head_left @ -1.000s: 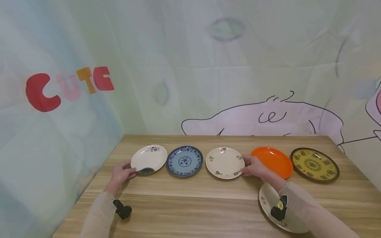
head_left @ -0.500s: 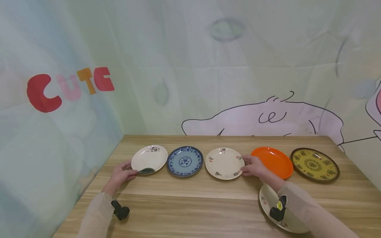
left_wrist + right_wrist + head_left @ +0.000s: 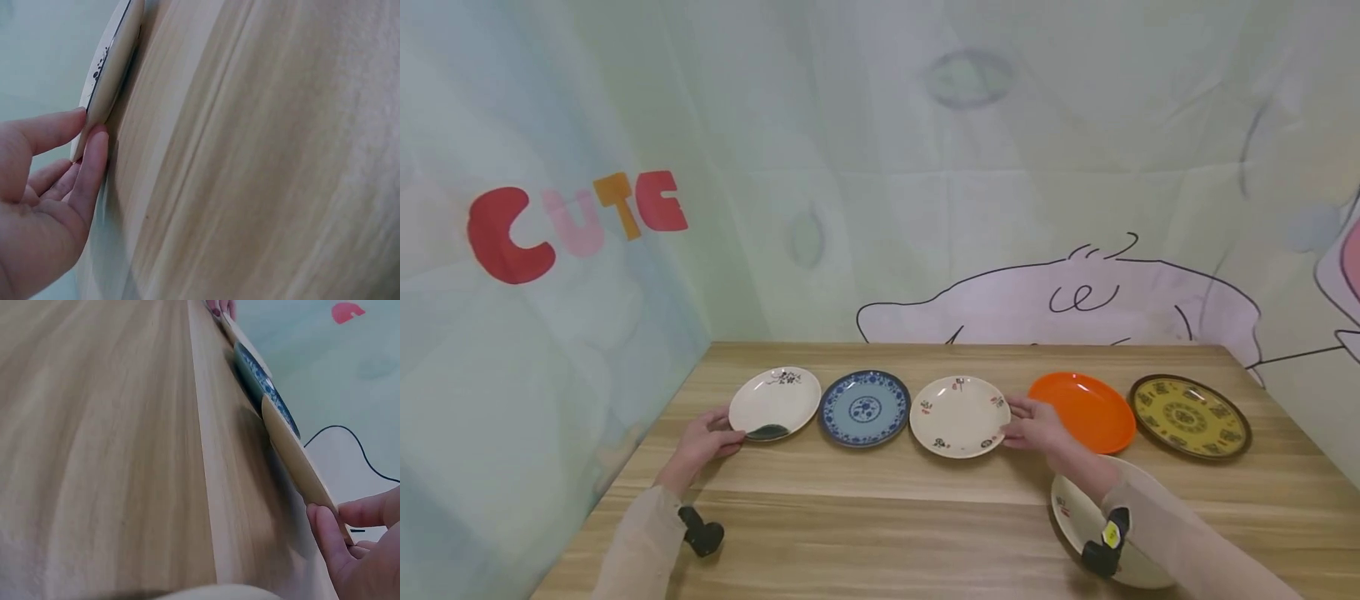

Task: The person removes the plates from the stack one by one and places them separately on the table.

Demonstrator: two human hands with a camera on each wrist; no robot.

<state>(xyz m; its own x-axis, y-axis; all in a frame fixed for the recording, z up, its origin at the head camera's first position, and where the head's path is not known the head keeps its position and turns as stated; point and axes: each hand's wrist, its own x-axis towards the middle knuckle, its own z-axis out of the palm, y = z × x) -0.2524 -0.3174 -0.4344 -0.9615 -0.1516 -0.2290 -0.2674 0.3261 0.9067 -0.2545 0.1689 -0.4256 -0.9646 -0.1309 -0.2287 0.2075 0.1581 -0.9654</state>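
Observation:
In the head view, my left hand (image 3: 702, 446) pinches the near-left rim of a white plate (image 3: 767, 400) with a dark green patch and a black flower sprig. The left wrist view has the thumb (image 3: 59, 130) on one face of that rim and fingers on the other. A blue patterned plate (image 3: 865, 408) lies just right of it. My right hand (image 3: 1037, 429) pinches the right rim of a cream plate (image 3: 960, 417) with small red and black motifs. Seen from the right wrist, this plate (image 3: 297, 453) is tilted, its underside showing above a shadow on the table.
An orange plate (image 3: 1082, 412) lies behind the right hand, with an olive-yellow patterned plate (image 3: 1187, 417) further right. Another cream plate (image 3: 1078, 517) sits under the right forearm, partly hidden by it. The wooden table (image 3: 865, 533) meets a printed curtain (image 3: 820, 208) at the back.
My right hand has moved the cream plate a little left and toward me, closer to the blue plate. The left hand keeps its grip, almost still.

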